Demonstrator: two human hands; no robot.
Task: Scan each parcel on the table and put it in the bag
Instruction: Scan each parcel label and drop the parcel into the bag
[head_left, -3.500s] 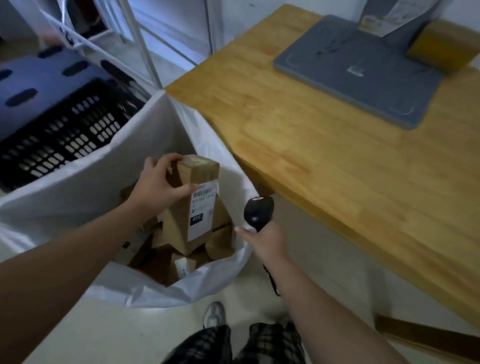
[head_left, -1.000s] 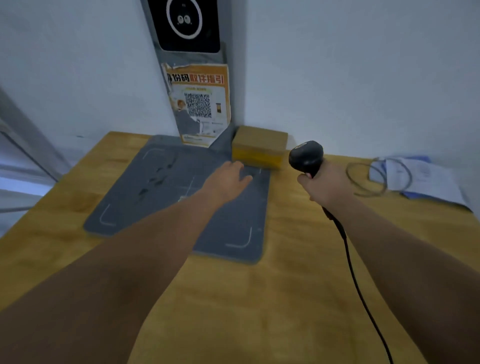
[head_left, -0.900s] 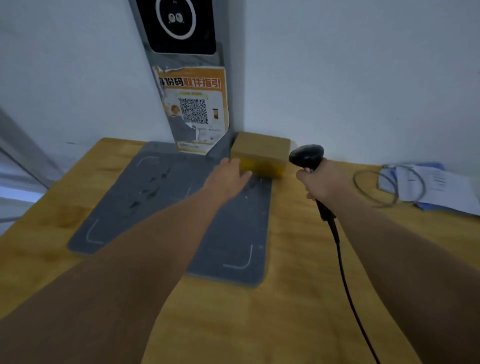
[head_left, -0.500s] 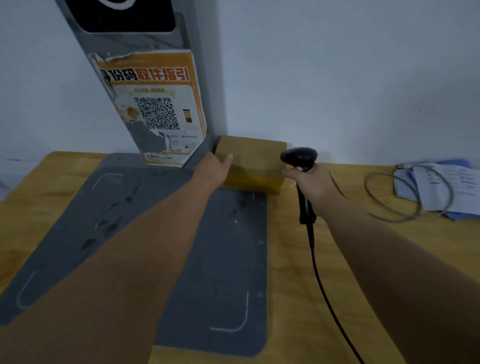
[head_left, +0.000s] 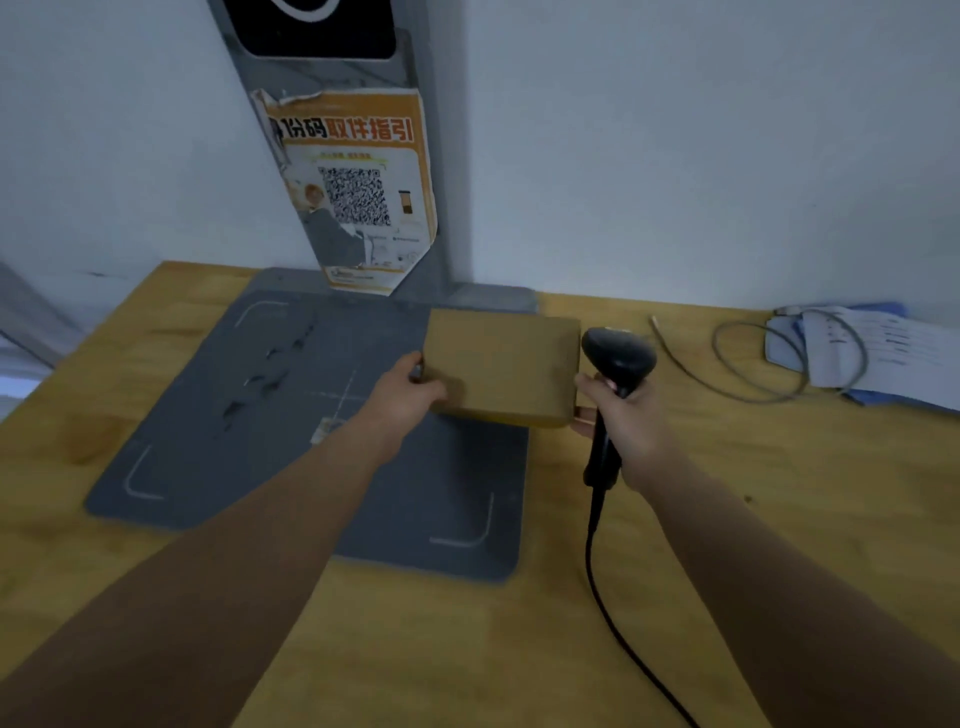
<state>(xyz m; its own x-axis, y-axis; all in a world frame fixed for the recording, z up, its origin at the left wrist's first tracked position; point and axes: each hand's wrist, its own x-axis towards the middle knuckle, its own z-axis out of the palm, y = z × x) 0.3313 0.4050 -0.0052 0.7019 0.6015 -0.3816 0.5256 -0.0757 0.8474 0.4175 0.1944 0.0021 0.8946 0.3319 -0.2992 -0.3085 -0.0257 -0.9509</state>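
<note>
Parcel gripped by left hand at the far right corner of the grey mat; scanner held in right hand.
Left arm is stretched forward across the mat, and the hand is clamped on the parcel's near left corner with the thumb laid on top and the fingers curled round the left edge. The plain brown top face is turned up. Whether the parcel is lifted or resting on the mat cannot be told. The right hand is placed just off the mat's right edge, on the table side. Its fingers are wrapped round the scanner handle, with the head raised beside the parcel's right edge. The scanner cable is trailed back toward the person, right of the mat. Papers and a wire loop are seen well right of the mat.
</note>
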